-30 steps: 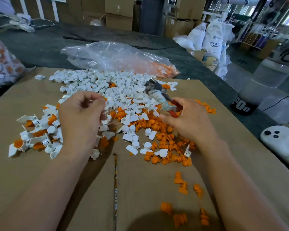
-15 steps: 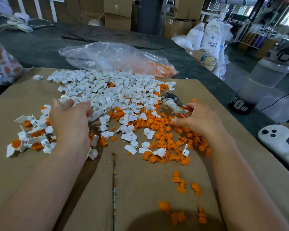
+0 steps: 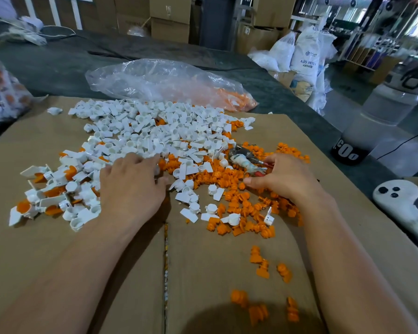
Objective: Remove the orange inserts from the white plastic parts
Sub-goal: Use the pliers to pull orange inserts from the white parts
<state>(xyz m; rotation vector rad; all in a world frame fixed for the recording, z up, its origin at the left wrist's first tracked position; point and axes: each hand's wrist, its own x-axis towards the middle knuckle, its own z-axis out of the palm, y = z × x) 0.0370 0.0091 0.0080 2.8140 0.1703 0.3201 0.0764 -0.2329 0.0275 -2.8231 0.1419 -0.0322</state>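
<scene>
Left hand (image 3: 130, 189) lay palm down with fingers extended, touching the white plastic parts (image 3: 155, 131) heaped at upper centre of the cardboard (image 3: 58, 261). Right hand (image 3: 285, 179) gripped red-handled pliers (image 3: 245, 162) and rested on the loose orange inserts (image 3: 237, 196) at centre right.

Matt brown cardboard (image 3: 58, 237); glossy plastic white parts (image 3: 140, 126), crinkled clear bag (image 3: 155, 80)
</scene>
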